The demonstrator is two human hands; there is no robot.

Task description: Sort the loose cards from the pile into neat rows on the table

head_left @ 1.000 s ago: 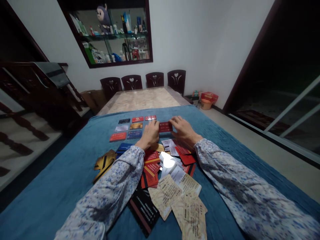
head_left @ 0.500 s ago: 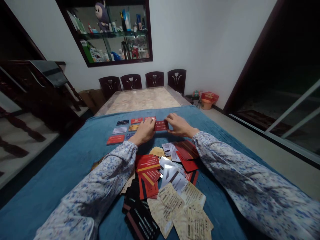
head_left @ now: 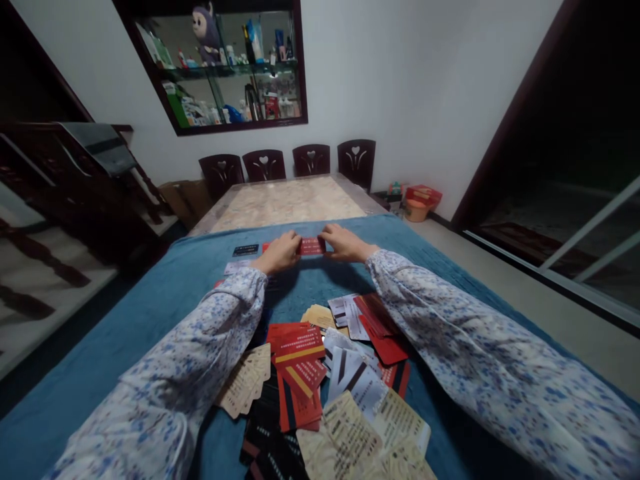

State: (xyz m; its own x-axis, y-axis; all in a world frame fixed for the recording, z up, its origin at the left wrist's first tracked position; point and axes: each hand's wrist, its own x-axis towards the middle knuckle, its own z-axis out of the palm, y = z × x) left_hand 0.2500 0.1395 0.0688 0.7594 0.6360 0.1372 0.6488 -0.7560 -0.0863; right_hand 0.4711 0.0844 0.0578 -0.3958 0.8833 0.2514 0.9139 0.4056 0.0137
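Blue cloth [head_left: 110, 320], bearing one black card [head_left: 245, 250]. Left hand [head_left: 281, 252]: grip pinching left end of dark red card [head_left: 313, 246]. Said card: between hands, beyond heaped cards [head_left: 345, 387]. Right hand [head_left: 346, 244]: grip closed on right end.

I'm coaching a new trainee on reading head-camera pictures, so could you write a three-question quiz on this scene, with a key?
1. What do the left hand and right hand hold between them?
A) a black card
B) a dark-red rectangular card
C) a silver card

2. True or false: the beige patterned rectangular cards lie nearer the person than the held card.

3. How many dark wooden chairs with heart-shaped cutouts show?

Key: 1: B. 2: True. 3: Four.
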